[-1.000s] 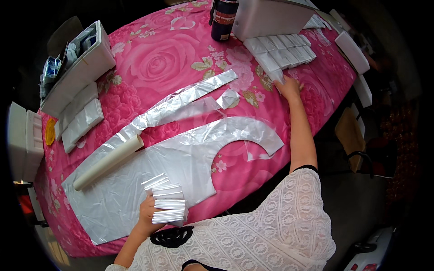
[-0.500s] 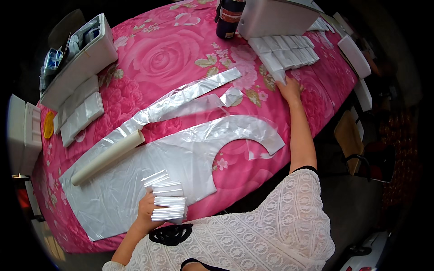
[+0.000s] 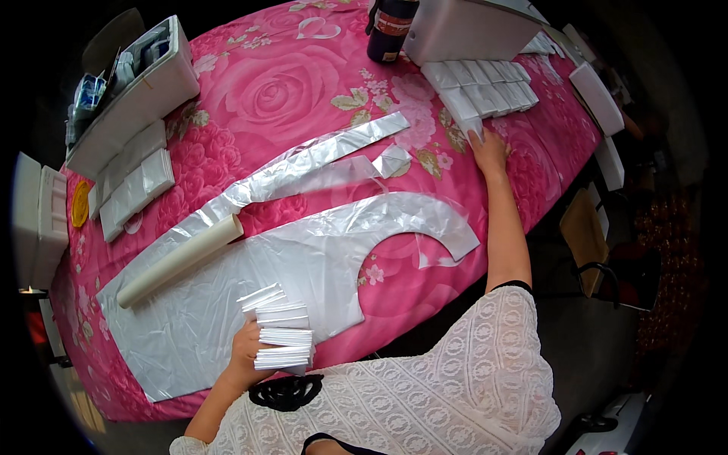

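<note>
Near the front edge of the table, my left hand (image 3: 246, 353) is closed round a fanned bundle of folded white plastic packets (image 3: 284, 337). My right hand (image 3: 491, 152) reaches to the far right, its fingers closed on the near tip of a folded white plastic strip (image 3: 464, 114). That strip lies at the left end of overlapping rows of folded white packets (image 3: 493, 83). Between my arms a white plastic apron (image 3: 205, 326) is spread flat, with long straps and a curved neck cut-out. A pale tube (image 3: 182, 262) rests across it.
Pink flowered cloth (image 3: 265, 83) covers the table. At the far left stands a white foam box (image 3: 144, 95) of packages, with more folded packets (image 3: 136, 193) and a yellow ring (image 3: 80, 203) nearby. A dark bottle (image 3: 390, 30) and a white box (image 3: 470, 30) stand at the back.
The view has shifted slightly. My right hand stays at the strip's near tip, and my left hand still holds the bundle; little else differs.
</note>
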Demonstrator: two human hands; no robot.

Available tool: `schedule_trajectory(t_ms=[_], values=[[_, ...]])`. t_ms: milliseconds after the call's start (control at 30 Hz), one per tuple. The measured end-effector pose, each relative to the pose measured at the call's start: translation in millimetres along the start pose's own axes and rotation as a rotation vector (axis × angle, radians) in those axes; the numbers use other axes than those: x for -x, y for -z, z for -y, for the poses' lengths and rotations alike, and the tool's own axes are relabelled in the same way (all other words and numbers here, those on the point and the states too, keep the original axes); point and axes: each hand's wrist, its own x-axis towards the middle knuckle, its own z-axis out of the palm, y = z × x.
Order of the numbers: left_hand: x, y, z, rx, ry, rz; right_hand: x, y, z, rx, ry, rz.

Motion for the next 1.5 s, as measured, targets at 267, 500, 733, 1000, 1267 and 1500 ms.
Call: schedule_trajectory(t_ms=[267,500,733,1000,1267,1500], values=[[2.2,2.9,-3.5,0.004,0.091,0.004,68.2,51.7,94.6,-0.613,0.342,-0.064],[1.3,3.0,-19.8,0.105,0.465,0.030,266.1,121.3,200.9,-1.466,0.491,1.227],[25.4,-6.2,-5.4,0.966,0.415,-0.178,312.8,122.5,224.3,-1.668,0.096,1.301],[23.1,-7.0,-15.4,1.045,0.463,-0.195,328.6,128.2,221.2,-1.527,0.243,0.960],[17.8,-6.8,-5.4,0.863,0.314,-0.129,260.2,106.7,139.1,-1.663,-0.032,0.804],[4.0,-15.7,-2.0,0.847,0.382,-0.143,113.0,98.4,-43.5,-1.549,-0.346,0.724]])
